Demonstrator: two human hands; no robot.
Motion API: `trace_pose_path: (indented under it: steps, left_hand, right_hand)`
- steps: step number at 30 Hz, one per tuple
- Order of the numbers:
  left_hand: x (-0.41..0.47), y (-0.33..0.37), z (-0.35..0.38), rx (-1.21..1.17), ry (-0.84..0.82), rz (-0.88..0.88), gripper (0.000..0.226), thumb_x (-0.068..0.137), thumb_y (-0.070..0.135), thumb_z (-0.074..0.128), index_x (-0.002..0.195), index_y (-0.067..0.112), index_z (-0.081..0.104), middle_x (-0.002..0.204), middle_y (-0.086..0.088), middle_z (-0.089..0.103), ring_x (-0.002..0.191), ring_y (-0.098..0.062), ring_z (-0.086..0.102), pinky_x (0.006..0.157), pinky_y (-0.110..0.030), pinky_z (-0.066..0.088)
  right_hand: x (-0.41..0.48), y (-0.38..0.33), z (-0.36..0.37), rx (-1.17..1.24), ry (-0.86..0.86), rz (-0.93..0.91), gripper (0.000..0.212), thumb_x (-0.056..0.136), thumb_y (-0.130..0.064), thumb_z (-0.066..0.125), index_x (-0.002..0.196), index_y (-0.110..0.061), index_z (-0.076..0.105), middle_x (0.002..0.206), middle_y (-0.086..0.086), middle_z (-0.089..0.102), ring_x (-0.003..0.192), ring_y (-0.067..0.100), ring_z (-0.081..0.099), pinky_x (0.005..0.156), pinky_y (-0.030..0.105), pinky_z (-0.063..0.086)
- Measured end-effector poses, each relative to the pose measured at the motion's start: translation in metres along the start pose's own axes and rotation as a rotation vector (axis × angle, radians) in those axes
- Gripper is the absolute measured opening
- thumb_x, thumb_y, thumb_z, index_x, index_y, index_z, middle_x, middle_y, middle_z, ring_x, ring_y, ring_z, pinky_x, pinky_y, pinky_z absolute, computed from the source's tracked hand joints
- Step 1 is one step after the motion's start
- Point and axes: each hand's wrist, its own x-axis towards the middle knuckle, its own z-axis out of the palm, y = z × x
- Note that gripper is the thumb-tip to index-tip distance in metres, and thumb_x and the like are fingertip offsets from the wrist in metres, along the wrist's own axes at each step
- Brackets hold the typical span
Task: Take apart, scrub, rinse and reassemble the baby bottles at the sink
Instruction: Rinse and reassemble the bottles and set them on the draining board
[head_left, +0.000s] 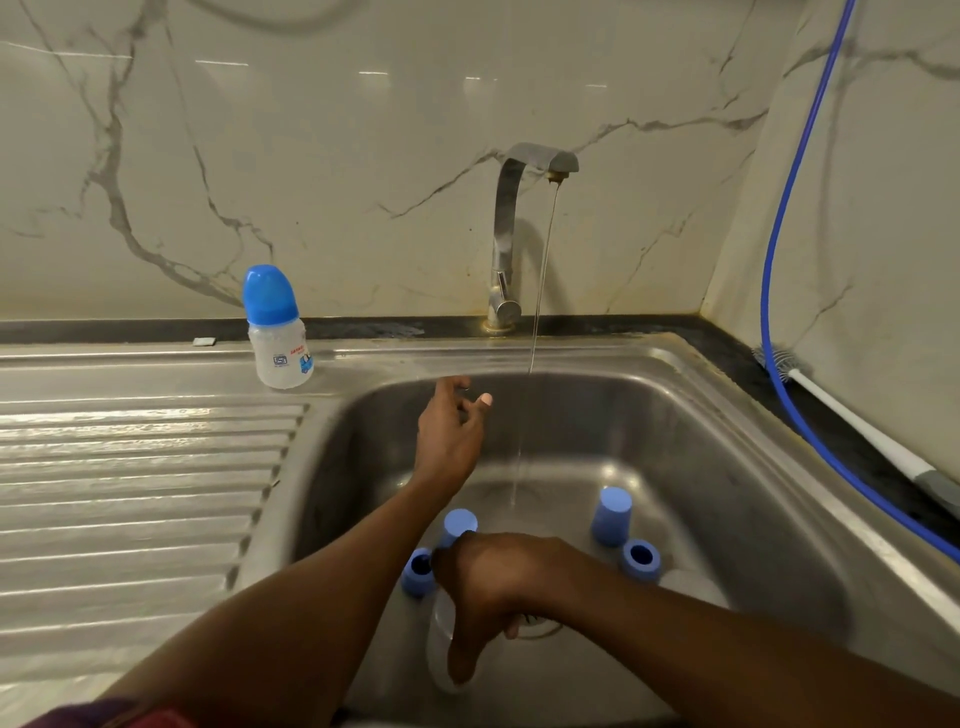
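Caps (613, 517) and rings (641, 558) are lying loose at lower centre; a body (437, 644) is being grasped by the right hand (493, 587), the left hand (449, 428) slack; the upper-left bottle (278, 327) is waiting, unopened.

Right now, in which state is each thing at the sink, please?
Tap: running, thin stream.
Capped bottle: assembled, upright on sink ledge.
Left cap: off, upright in basin.
Right cap: likewise.
Left ring: off, in basin.
Right ring: likewise.
Clear bottle: bare, low in basin.
Left hand: open, empty.
Right hand: on clear bottle, grip unclear.
Brush: lying unused on counter.
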Motion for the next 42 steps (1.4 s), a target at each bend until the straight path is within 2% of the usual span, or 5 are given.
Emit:
trace_pose_path:
  steps: [11,18,22,34,42]
  left_hand:
    - [0.001,-0.002,0.000,0.013,-0.001,0.005,0.038,0.100,0.028,0.055,0.135,0.016,0.046,0.093,0.009,0.056,0.094,-0.011,0.060,0.094,-0.039,0.053]
    - [0.002,-0.002,-0.001,-0.056,0.025,-0.003,0.029,0.102,0.032,0.049,0.125,0.015,0.051,0.098,0.006,0.057,0.094,-0.014,0.060,0.092,-0.044,0.054]
    - [0.002,-0.001,-0.001,-0.072,0.039,-0.012,0.022,0.103,0.034,0.046,0.119,0.019,0.051,0.094,0.008,0.056,0.090,-0.011,0.059,0.091,-0.045,0.054]
    - [0.001,-0.001,0.001,-0.076,0.007,-0.029,0.027,0.103,0.033,0.046,0.123,0.015,0.051,0.094,0.003,0.057,0.091,-0.014,0.059,0.092,-0.040,0.054]
    - [0.002,-0.004,0.000,-0.075,0.018,-0.032,0.021,0.102,0.033,0.048,0.118,0.020,0.052,0.095,0.002,0.059,0.091,-0.016,0.061,0.086,-0.038,0.055]
  right_hand:
    - [0.010,0.020,-0.010,0.166,0.111,-0.052,0.072,0.074,-0.072,0.065,0.108,-0.008,0.064,0.101,0.009,0.067,0.090,0.021,0.069,0.077,0.033,0.060]
    - [0.013,0.066,-0.033,0.801,0.188,-0.046,0.041,0.090,-0.048,0.062,0.112,-0.013,0.061,0.102,0.006,0.066,0.084,0.014,0.068,0.062,0.027,0.059]
    - [0.033,0.077,-0.016,0.584,0.428,0.052,0.015,0.092,-0.013,0.059,0.102,-0.010,0.069,0.091,0.010,0.073,0.071,0.016,0.068,0.068,0.028,0.058]
    - [0.060,0.035,0.008,0.133,0.241,-0.032,0.033,0.095,-0.027,0.058,0.117,-0.004,0.066,0.118,0.014,0.065,0.109,0.026,0.061,0.101,0.039,0.047]
    - [0.057,0.050,-0.011,0.338,0.315,0.007,0.024,0.087,-0.024,0.067,0.100,-0.004,0.069,0.094,0.009,0.071,0.085,0.020,0.068,0.088,0.033,0.056]
